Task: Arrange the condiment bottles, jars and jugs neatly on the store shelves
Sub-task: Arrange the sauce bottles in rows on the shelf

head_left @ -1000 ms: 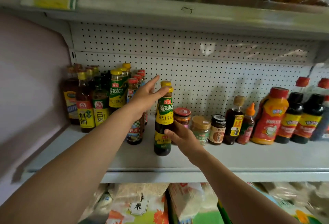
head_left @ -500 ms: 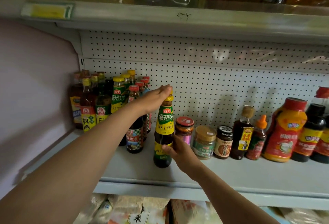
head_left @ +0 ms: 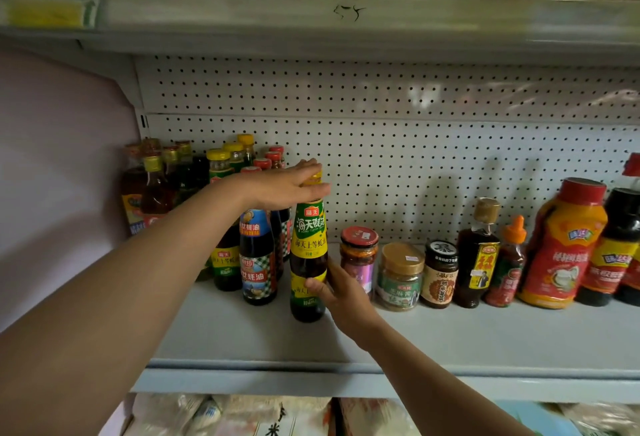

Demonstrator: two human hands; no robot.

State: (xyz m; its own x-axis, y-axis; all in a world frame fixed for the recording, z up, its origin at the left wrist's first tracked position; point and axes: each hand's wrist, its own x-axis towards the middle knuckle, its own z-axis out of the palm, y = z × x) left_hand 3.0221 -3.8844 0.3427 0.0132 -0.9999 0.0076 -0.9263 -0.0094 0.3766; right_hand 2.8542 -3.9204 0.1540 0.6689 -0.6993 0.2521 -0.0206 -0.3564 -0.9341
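Tall dark glass oyster-sauce bottle with yellow-green label and yellow cap stands upright on the grey metal shelf, just right of a dark bottle with blue checked label, left of a red-lidded chili jar. Left hand lies flat on the cap, fingers straight, grip spread. Right hand grips the bottle's lower body, thumb in front, fingers curled behind. White pegboard back panel behind the row.
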